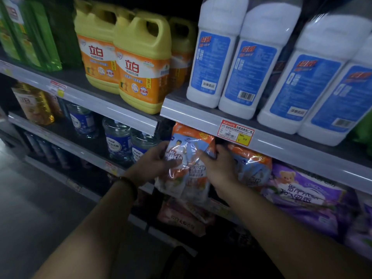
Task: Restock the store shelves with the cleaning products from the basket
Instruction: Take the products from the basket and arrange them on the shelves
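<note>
A: Upper shelf (201,120)?
B: White bottles (239,77) right, yellow jugs (141,63) left.
A: Below?
B: Purple bag (306,195) far right. Orange-blue pouch pack (188,158) held at the shelf front, centre, beside a matching pack (252,168).
A: Hands?
B: Arms stretched forward. Left hand (158,163) grip curls round the pouch pack's left side; right hand (218,168) grip clasps its right.
A: Smallest?
B: Price tag (235,132), rail above.
</note>
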### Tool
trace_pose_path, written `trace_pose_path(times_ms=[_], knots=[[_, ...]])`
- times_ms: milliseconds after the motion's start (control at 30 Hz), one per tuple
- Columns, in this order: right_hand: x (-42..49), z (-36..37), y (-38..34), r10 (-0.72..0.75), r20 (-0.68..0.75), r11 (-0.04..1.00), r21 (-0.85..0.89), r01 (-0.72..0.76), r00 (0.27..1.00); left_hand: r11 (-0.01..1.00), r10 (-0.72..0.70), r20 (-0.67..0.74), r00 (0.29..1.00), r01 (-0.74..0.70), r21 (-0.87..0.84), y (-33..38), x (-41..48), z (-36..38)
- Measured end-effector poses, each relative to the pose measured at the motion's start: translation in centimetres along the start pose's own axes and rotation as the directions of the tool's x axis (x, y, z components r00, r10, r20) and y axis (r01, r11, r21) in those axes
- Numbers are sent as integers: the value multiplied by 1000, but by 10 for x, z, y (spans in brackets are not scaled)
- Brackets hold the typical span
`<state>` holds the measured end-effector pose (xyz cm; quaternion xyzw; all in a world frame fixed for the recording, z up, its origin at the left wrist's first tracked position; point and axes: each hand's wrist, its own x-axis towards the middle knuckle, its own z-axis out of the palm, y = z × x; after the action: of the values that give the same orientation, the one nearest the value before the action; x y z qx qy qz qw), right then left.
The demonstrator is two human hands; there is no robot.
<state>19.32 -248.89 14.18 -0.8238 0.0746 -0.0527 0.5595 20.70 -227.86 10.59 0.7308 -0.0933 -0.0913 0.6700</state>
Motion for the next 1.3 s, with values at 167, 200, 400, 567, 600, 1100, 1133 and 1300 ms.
trace_pose_path(times_ms=[167, 200, 400, 567, 600, 1100, 1133, 1300], knots=[[20, 4, -23, 131, 84, 991, 28, -134, 988, 999, 27, 20, 999, -27, 33, 13, 42, -13], [25, 4, -23, 154, 105, 987, 20, -157, 982, 999, 29, 3, 1000, -29, 35, 11, 49, -14], [28, 0, -18, 42, 66, 998, 48, -45, 997, 995, 81, -42, 996, -83, -47, -29, 57, 16], [15, 4, 2, -109, 92, 993, -39, 113, 990, 994, 86, -116, 990, -93, -51, -46, 55, 20], [12, 4, 5, -129, 106, 988, -68, 136, 986, 996, 87, -121, 989, -90, -22, -44, 53, 19], [-59, -68, -1, -110, 208, 969, -197, 152, 972, 679, 128, -171, 977, 39, 733, -3, 10, 58], [-65, -78, -5, -130, 192, 971, -176, 165, 973, 674, 92, -90, 992, 5, 739, 19, -6, 69], [-91, -147, -34, -419, -97, 892, -229, 390, 903, 578, 235, 141, 962, -255, 776, 105, -50, 113]])
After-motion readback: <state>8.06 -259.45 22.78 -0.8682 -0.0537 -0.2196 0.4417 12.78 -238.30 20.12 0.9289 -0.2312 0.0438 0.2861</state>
